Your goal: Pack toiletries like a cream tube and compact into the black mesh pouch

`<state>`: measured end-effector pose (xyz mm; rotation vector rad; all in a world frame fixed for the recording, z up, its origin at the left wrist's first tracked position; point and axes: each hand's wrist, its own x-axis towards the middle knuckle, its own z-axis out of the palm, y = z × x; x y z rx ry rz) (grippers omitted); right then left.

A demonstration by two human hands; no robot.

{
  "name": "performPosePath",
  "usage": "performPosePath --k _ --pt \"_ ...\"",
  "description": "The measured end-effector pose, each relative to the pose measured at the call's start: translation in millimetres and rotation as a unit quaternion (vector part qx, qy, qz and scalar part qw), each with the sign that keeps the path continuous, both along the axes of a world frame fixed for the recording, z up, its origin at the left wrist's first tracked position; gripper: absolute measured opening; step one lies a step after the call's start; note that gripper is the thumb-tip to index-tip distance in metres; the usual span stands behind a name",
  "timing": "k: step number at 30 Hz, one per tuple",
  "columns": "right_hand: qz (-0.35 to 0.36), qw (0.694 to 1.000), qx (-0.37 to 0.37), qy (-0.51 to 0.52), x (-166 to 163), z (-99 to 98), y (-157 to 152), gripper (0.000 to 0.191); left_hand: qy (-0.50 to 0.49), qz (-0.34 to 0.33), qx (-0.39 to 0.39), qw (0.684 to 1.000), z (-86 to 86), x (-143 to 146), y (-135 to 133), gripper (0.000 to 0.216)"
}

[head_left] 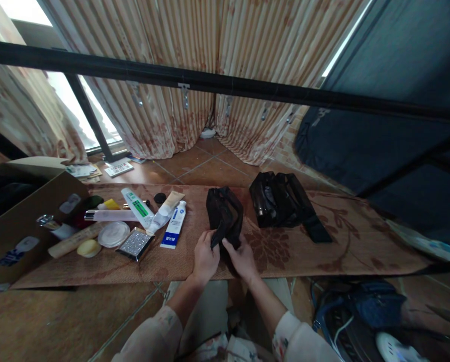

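Note:
A small black mesh pouch (pixel 225 208) stands on the brown patterned cloth in front of me. My left hand (pixel 205 256) grips its near left edge, with the fingers closed on the fabric. My right hand (pixel 242 256) pinches the near right side, thumb on top. The pouch's contents cannot be made out. Right of it sits a larger black mesh bag (pixel 279 201) with a dark strap (pixel 318 229) trailing toward me. To the left lie a blue and white tube (pixel 174 226), a green and white tube (pixel 137 207) and a glittery square compact (pixel 136 243).
A cardboard box (pixel 66 193) stands at the left end of the cloth-covered table (pixel 187 264). Beside it lie a round clear-lidded jar (pixel 113 234), a yellow round item (pixel 89 248) and several cosmetics. A black metal bar (pixel 225 84) crosses ahead. A blue bag (pixel 377 304) lies lower right.

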<state>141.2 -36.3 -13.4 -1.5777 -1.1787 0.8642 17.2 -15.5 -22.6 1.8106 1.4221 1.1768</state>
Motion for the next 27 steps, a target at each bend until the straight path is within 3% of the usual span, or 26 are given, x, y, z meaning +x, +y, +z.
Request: performPosePath --k 8,14,27 --pt "-0.012 1.000 0.008 -0.010 -1.5 -4.8 -2.2 0.036 -0.054 0.022 -0.044 0.997 -2.1 -3.8 1.8 0.021" --pt "-0.030 0.999 0.022 0.006 1.4 -6.9 -2.3 0.040 -0.090 0.045 -0.076 0.992 -4.5 -5.5 3.7 0.029" --pt "-0.002 0.999 0.044 -0.004 3.4 -4.2 -7.3 0.040 -0.093 0.024 -0.101 0.990 -0.5 -6.2 3.7 0.025"
